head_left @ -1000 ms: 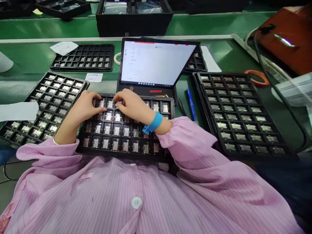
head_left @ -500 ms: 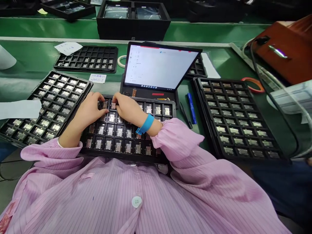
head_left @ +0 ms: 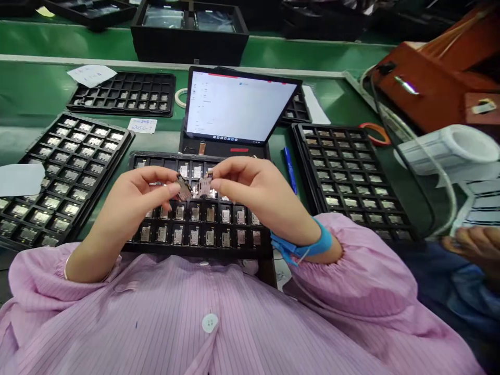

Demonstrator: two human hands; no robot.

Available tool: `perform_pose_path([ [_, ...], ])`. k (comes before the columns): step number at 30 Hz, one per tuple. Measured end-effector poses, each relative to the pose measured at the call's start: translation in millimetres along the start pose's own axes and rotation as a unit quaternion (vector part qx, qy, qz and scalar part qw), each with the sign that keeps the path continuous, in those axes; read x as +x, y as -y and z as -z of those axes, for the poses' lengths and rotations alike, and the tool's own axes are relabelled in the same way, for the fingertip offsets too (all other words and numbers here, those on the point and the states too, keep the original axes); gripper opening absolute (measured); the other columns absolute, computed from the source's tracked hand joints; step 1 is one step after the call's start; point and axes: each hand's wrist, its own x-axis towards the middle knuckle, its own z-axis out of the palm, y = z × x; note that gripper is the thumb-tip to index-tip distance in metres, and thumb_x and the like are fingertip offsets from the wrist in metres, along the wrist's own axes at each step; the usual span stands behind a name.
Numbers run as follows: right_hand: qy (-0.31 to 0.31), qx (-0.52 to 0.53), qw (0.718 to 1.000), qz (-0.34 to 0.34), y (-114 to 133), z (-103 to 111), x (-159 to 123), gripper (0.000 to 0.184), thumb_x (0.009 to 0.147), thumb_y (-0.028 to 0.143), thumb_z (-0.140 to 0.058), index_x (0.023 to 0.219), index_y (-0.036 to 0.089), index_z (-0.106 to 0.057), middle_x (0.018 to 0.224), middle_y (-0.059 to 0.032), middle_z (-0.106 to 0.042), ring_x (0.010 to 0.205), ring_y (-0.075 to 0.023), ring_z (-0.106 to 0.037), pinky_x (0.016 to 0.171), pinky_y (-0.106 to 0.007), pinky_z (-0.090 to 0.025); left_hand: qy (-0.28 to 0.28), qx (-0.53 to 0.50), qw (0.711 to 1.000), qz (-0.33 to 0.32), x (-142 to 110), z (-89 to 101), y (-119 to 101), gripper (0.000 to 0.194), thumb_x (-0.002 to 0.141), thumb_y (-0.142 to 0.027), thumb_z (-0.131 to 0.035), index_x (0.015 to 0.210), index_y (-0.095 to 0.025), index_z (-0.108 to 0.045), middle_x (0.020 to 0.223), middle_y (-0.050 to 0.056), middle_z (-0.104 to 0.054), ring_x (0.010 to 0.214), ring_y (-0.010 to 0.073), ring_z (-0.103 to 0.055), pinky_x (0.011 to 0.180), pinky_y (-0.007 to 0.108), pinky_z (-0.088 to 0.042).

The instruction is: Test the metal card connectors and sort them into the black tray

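Pinched between thumb and fingers of my left hand (head_left: 135,200) is a small circuit board (head_left: 183,188), tilted, with a metal card slot on it. My right hand (head_left: 260,197), wearing a blue wrist strap (head_left: 304,246), pinches a second circuit board with a silvery metal card slot (head_left: 205,186). The two boards are held up close to each other; whether they touch I cannot tell. Below them lies a black compartment tray (head_left: 195,252) with rows of similar boards, its middle partly hidden by my hands.
A full tray (head_left: 128,136) lies at the left, another (head_left: 299,143) at the right. Behind stand a laptop-like screen (head_left: 238,107), a partly filled tray (head_left: 172,86) and tape (head_left: 180,98). A blue pen (head_left: 289,169), label roll (head_left: 441,148) and another person's hand (head_left: 478,247) are rightward.
Both hands have come up and back from the tray's far left rows, my right hand moving rightward. Each hand now shows a board lifted above the tray. The view has shifted right.
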Motion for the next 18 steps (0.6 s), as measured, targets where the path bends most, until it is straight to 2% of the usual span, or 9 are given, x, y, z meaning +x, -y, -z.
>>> perform_pose_path([
  [4,0.009,0.028,0.998,-0.059,1.4,1.6,-27.8,0.016,0.079,0.025,-0.070,0.070,0.017,-0.060,0.063,0.0025,-0.059,0.055,-0.0091,-0.052,0.051,-0.023,-0.041,0.056,-0.040,0.997,0.022,-22.2,-26.4,-6.5,0.014,0.078,-0.029,-0.076,0.086,-0.020,-0.068,0.076,0.001,-0.069,0.062,0.0125,-0.063,0.049,0.020,-0.046],
  [9,-0.005,0.101,0.990,-0.093,-6.3,3.4,-49.2,0.026,0.080,0.034,-0.073,0.069,0.019,-0.055,0.061,0.0039,-0.057,0.048,-0.0069,-0.049,0.043,-0.020,-0.039,0.093,-0.078,0.991,0.064,-26.8,-44.7,-4.3,0.011,0.079,-0.025,-0.073,0.087,-0.020,-0.067,0.068,0.000,-0.067,0.056,0.0113,-0.061,0.046,0.019,-0.046],
  [13,-0.041,0.142,0.985,-0.088,-15.7,1.6,-63.3,0.025,0.081,0.035,-0.072,0.071,0.020,-0.055,0.061,0.0042,-0.057,0.048,-0.0071,-0.050,0.040,-0.019,-0.038,0.100,-0.063,0.991,0.069,-28.5,-52.8,-7.0,0.009,0.080,-0.024,-0.072,0.088,-0.022,-0.068,0.059,-0.003,-0.063,0.051,0.0094,-0.058,0.048,0.018,-0.046],
  [18,-0.075,0.140,0.985,-0.063,-27.4,-1.0,-79.6,0.019,0.085,0.033,-0.067,0.074,0.020,-0.056,0.064,0.0027,-0.059,0.053,-0.0089,-0.053,0.045,-0.021,-0.043,0.125,-0.037,0.988,0.077,-28.9,-59.9,-7.8,0.008,0.079,-0.024,-0.072,0.086,-0.022,-0.068,0.062,-0.002,-0.067,0.052,0.0105,-0.059,0.048,0.019,-0.046],
])
